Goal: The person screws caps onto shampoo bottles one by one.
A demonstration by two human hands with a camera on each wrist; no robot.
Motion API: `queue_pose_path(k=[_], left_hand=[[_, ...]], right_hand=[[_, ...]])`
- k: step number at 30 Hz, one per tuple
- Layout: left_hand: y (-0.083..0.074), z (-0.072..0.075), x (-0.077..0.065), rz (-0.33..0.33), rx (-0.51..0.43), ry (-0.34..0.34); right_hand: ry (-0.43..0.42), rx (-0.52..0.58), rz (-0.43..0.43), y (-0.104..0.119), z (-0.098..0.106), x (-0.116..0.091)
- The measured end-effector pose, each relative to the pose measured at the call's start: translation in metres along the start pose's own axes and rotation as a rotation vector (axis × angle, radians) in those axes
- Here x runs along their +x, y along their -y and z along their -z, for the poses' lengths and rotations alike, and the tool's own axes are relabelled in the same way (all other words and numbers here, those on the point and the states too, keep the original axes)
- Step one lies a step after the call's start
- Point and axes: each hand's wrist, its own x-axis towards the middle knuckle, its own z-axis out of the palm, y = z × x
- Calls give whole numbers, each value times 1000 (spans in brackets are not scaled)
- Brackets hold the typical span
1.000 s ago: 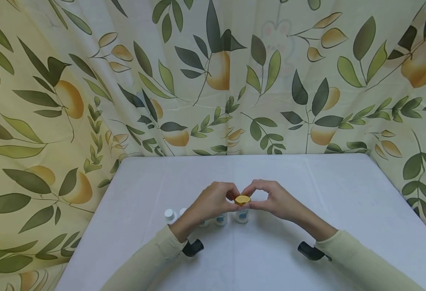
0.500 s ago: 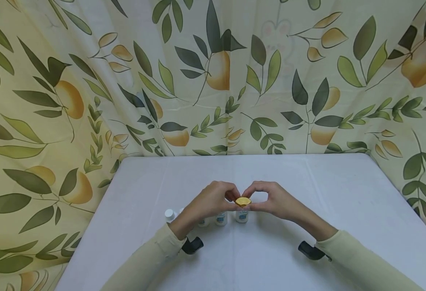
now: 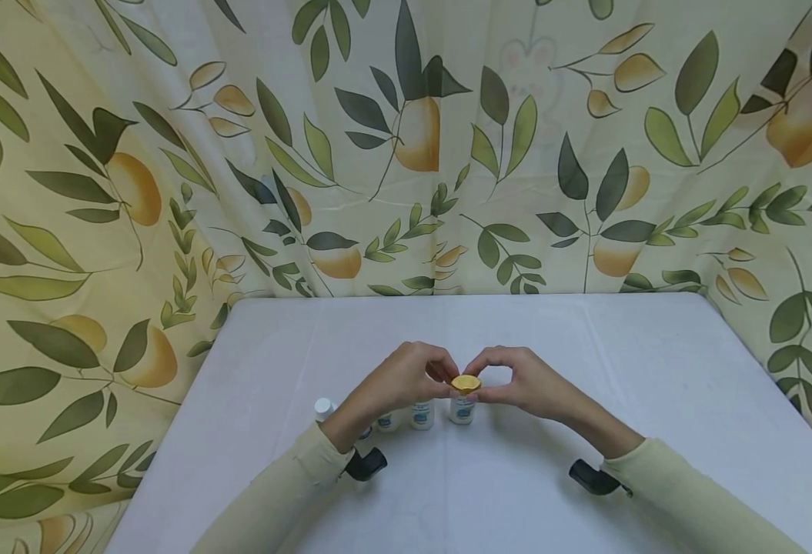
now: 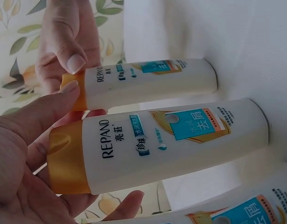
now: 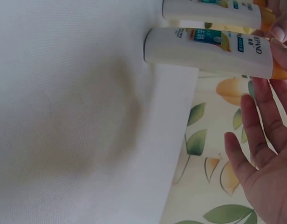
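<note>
Above the white table, my left hand (image 3: 406, 377) and right hand (image 3: 530, 381) meet at the gold cap (image 3: 466, 382) of a white shampoo bottle (image 3: 462, 411). Thumb and fingers of each hand pinch that cap from opposite sides. The bottle stands upright at the right end of a row. In the left wrist view, the left thumb (image 4: 52, 102) lies on its cap, past a nearer gold-capped bottle (image 4: 162, 144). From the right wrist, the held bottle (image 5: 204, 51) shows with the right hand's other fingers spread below the cap.
Several similar bottles stand to the left, among them one with a white top (image 3: 324, 408), partly hidden by the left forearm. Black wrist cameras (image 3: 366, 465) hang under the sleeves. A leaf-patterned curtain (image 3: 502, 192) rises behind the table's far edge (image 3: 551, 297).
Both hands keep their grip and nearly the same place. The visible gold top of the cap changes outline slightly between the fingertips. The left wrist has shifted a little.
</note>
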Motion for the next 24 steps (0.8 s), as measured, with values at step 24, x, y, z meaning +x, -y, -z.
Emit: queue_pose_path(k=[24], left_hand=[[4, 9, -3, -47, 3, 57]], right_hand=[[31, -12, 7, 5, 8, 2]])
